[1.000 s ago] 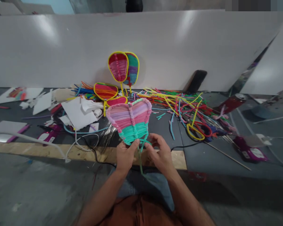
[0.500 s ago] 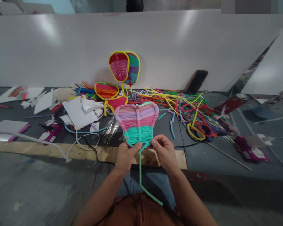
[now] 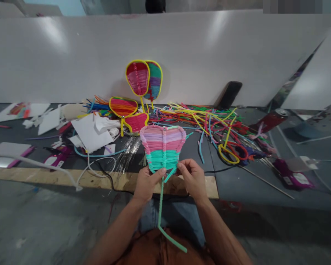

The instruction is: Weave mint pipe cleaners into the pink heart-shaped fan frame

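Between my hands stands a fan-shaped pipe-cleaner piece (image 3: 163, 143), banded pink, lilac and turquoise, with a fuzzy pink rim. My left hand (image 3: 148, 183) pinches its lower left edge, the thumb on the turquoise part near the bottom middle. At the lower right edge, my right hand (image 3: 192, 178) has thumb and forefinger closed by a short turquoise pipe-cleaner end (image 3: 170, 175). A long, bent pale green pipe cleaner (image 3: 161, 209) hangs from the bottom toward my lap. The fingertips behind the piece are hidden.
Loose pipe cleaners (image 3: 187, 114) lie heaped along the white partition (image 3: 99, 55). Finished yellow-rimmed pieces (image 3: 138, 79) lean there. White papers (image 3: 91, 132) and a purple glue gun (image 3: 56, 159) are left; scissors (image 3: 244, 154), a red can (image 3: 273, 121) and another glue gun (image 3: 295, 176) are right.
The pipe-cleaner piece has turned slightly and shifted a little right and down at its top. The hanging green stem has swung left. Both hands keep nearly the same place.
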A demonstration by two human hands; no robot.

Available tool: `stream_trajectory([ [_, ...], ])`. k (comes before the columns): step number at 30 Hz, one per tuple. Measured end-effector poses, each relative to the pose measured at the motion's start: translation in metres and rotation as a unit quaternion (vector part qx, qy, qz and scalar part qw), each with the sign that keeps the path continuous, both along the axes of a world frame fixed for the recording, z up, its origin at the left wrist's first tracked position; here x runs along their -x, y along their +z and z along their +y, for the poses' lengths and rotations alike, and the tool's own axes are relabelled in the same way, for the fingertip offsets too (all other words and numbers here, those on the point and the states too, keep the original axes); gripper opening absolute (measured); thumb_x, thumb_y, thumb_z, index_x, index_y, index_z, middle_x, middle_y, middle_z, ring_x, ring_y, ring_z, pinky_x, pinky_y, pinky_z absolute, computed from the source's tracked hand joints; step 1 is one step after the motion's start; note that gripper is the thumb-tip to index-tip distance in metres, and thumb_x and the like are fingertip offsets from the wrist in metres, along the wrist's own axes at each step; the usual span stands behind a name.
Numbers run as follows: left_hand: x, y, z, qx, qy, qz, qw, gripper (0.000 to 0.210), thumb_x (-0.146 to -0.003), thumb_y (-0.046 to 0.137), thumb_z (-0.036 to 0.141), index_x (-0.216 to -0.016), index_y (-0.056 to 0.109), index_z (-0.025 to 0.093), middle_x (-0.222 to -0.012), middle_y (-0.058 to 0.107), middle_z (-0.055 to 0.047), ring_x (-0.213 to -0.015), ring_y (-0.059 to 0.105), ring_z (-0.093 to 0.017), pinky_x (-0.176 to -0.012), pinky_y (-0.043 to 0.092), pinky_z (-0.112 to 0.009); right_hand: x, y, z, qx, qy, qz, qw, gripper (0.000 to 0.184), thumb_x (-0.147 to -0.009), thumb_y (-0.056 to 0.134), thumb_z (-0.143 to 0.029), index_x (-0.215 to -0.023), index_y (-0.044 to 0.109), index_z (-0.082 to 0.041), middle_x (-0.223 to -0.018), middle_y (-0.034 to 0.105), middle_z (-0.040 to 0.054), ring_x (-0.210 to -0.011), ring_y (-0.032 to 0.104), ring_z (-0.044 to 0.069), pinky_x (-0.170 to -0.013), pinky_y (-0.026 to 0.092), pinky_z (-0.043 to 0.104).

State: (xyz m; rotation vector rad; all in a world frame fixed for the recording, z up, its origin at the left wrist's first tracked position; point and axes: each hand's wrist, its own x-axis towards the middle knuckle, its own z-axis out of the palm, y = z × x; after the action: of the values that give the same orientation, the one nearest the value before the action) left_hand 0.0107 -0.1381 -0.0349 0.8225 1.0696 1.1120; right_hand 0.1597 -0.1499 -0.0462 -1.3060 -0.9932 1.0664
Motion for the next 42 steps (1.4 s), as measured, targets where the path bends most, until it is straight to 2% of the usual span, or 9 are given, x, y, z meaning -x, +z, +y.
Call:
stream_trajectory([
  [5,-0.003,-0.006,0.001,-0.001,0.006,-0.029,1.0,0.022,-0.065,0.075,0.031,-0.08,0.073,0.015,-0.08,0.074,-0.006,-0.072,0.066,-0.018,-0.075,0.053,-0.033,0.004,-0.004,0.001,0.003,0.011,0.079,0.997,0.027,-0.075,0.067,-0.042,-0.07,0.055,-0.018,-0.059,0.06,-0.0031,-0.053,0.057,0.011,-0.055,0.05,0.024],
  [10,-0.002,-0.007,-0.001,-0.039,-0.018,-0.035,0.998,0.028,-0.068,0.072,0.032,-0.09,0.07,0.015,-0.092,0.073,-0.008,-0.088,0.066,-0.021,-0.089,0.048,-0.039,0.006,0.003,-0.001,-0.049,-0.044,0.063,0.996,0.024,-0.074,0.067,-0.04,-0.072,0.058,-0.019,-0.069,0.066,-0.0001,-0.062,0.062,0.013,-0.062,0.054,0.028],
  [14,0.002,-0.002,-0.005,-0.041,-0.106,-0.062,0.992,0.051,-0.054,0.082,0.022,-0.101,0.063,0.018,-0.099,0.071,-0.009,-0.089,0.065,-0.022,-0.085,0.049,-0.037,0.005,0.005,-0.002,-0.092,-0.088,0.022,0.992,0.02,-0.076,0.066,-0.037,-0.073,0.059,-0.018,-0.072,0.067,0.0014,-0.064,0.063,0.014,-0.063,0.054,0.029],
  [17,0.001,0.0,-0.007,-0.037,-0.114,-0.073,0.99,0.065,-0.045,0.086,0.019,-0.105,0.059,0.02,-0.102,0.069,-0.008,-0.084,0.064,-0.019,-0.077,0.051,-0.031,0.006,0.002,-0.002,-0.11,-0.109,-0.001,0.988,0.018,-0.077,0.065,-0.035,-0.074,0.058,-0.018,-0.075,0.069,0.0028,-0.065,0.064,0.014,-0.064,0.054,0.029],
  [23,-0.004,0.004,-0.002,0.027,-0.023,-0.11,0.993,0.046,-0.063,0.07,0.057,-0.083,0.064,0.017,-0.075,0.07,-0.007,-0.071,0.065,-0.019,-0.069,0.052,-0.032,0.008,-0.001,-0.004,-0.14,-0.113,-0.012,0.984,0.014,-0.079,0.063,-0.031,-0.074,0.058,-0.019,-0.077,0.069,0.0032,-0.069,0.065,0.015,-0.066,0.054,0.03],
  [30,-0.005,0.007,0.004,0.042,-0.034,-0.051,0.997,0.033,-0.063,0.075,0.043,-0.079,0.069,0.014,-0.078,0.071,-0.007,-0.068,0.064,-0.017,-0.073,0.053,-0.032,0.004,-0.01,-0.006,-0.171,-0.11,-0.103,0.974,0.009,-0.083,0.058,-0.027,-0.08,0.059,-0.019,-0.085,0.068,0.0057,-0.08,0.065,0.017,-0.071,0.053,0.033],
  [34,-0.002,0.004,0.005,0.025,-0.031,-0.045,0.998,0.03,-0.064,0.076,0.038,-0.079,0.071,0.014,-0.075,0.071,-0.006,-0.066,0.062,-0.015,-0.071,0.052,-0.03,-0.002,-0.008,-0.007,-0.218,-0.109,-0.217,0.945,0.005,-0.084,0.058,-0.022,-0.079,0.06,-0.02,-0.091,0.064,0.0056,-0.09,0.061,0.019,-0.08,0.049,0.036],
  [37,-0.001,0.001,0.006,0.018,-0.018,-0.037,0.999,0.027,-0.064,0.075,0.037,-0.077,0.071,0.014,-0.074,0.071,-0.005,-0.066,0.062,-0.014,-0.07,0.051,-0.029,-0.003,-0.001,-0.012,-0.254,-0.07,-0.27,0.926,0.005,-0.083,0.057,-0.018,-0.081,0.059,-0.022,-0.083,0.064,0.0033,-0.082,0.061,0.017,-0.075,0.049,0.033],
  [42,-0.001,-0.001,0.008,0.016,0.013,-0.004,1.0,0.024,-0.062,0.075,0.036,-0.072,0.07,0.014,-0.07,0.069,-0.003,-0.066,0.061,-0.015,-0.072,0.051,-0.03,0.001,0.008,-0.024,-0.26,-0.016,-0.291,0.921,0.007,-0.083,0.055,-0.016,-0.085,0.059,-0.022,-0.077,0.065,0.0029,-0.072,0.062,0.015,-0.067,0.05,0.029],
])
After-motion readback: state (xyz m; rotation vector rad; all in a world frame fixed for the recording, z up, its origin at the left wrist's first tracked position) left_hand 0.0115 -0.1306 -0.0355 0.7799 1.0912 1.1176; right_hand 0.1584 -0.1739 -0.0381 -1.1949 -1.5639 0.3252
